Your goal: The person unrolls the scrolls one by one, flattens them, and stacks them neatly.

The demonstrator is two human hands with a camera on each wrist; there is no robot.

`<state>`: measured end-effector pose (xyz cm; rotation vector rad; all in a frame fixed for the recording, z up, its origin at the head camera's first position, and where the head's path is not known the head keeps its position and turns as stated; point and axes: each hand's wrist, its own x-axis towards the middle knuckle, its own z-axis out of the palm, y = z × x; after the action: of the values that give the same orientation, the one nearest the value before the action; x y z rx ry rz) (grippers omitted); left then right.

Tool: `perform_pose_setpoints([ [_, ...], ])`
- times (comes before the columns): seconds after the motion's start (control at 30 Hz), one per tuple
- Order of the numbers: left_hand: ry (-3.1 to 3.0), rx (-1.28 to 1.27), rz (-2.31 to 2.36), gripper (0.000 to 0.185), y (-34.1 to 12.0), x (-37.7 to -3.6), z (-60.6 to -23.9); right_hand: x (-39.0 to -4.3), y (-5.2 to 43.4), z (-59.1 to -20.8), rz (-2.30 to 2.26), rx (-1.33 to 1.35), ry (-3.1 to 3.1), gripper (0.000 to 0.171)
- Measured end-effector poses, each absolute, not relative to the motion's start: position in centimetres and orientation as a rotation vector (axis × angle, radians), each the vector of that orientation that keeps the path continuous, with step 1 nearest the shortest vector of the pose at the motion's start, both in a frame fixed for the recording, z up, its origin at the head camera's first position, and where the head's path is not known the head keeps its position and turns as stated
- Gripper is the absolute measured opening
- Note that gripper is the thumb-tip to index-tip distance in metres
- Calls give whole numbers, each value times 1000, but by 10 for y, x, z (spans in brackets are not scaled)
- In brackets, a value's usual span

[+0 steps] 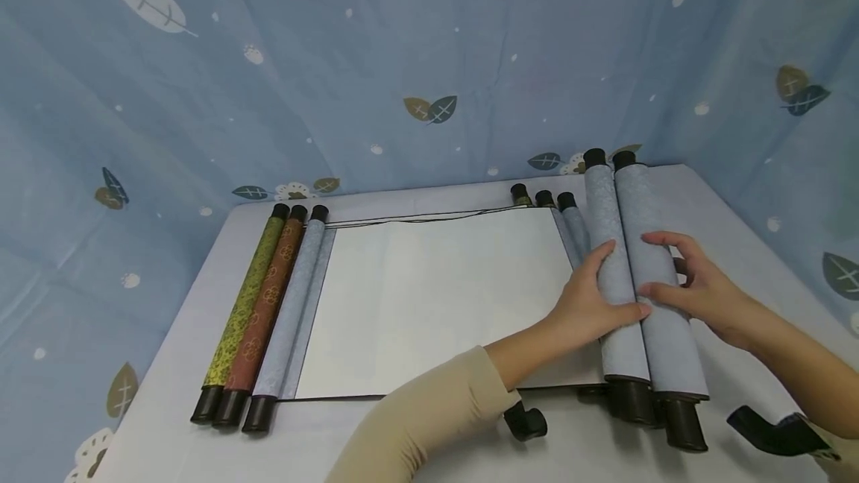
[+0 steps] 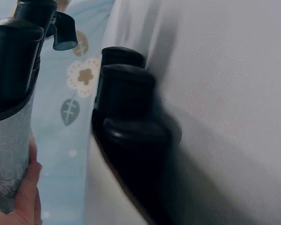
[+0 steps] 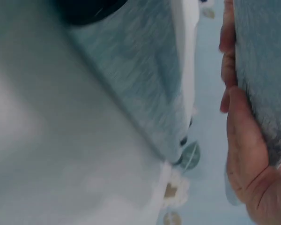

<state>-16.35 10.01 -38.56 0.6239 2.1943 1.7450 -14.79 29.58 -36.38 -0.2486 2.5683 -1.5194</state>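
Two rolled scrolls in pale grey-blue patterned covering with black end knobs stand side by side, raised over the right part of the table in the head view. My left hand (image 1: 584, 302) grips the left rolled scroll (image 1: 619, 274), its thumb lying across the front. Around the right rolled scroll (image 1: 661, 334), my right hand (image 1: 711, 297) curls from the right side. In the left wrist view the left scroll's covering (image 2: 7, 159) and knob rise above the table, with fingers (image 2: 28, 194) along it. The right wrist view shows the right hand (image 3: 248, 145) against the scroll's covering (image 3: 267, 61).
Beneath lies an opened scroll with a blank white sheet (image 1: 436, 297). At its left end lie a yellow-green roller (image 1: 248, 304), a reddish-brown roller (image 1: 268, 297) and a grey roller (image 1: 291, 311). More roller ends (image 1: 545, 198) show behind the held scrolls. A blue leaf-patterned curtain (image 1: 335, 95) hangs behind.
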Motion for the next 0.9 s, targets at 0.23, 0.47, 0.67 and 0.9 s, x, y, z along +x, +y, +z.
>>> perform_pose_setpoints([
  [0.23, 2163, 571, 1782, 84, 71, -165, -379, -154, 265, -358, -1617, -216, 2478, 71],
  [0.47, 2037, 534, 1886, 84, 35, -170, -382, -161, 225, -347, -1616, -213, 2446, 78],
  [0.67, 2054, 467, 1865, 84, 2, -170, -381, -168, 192, -345, -1623, -238, 2394, 85],
  [0.9, 2088, 444, 1860, 86, -30, -173, -388, -178, 161, -350, -1607, -232, 2352, 87],
])
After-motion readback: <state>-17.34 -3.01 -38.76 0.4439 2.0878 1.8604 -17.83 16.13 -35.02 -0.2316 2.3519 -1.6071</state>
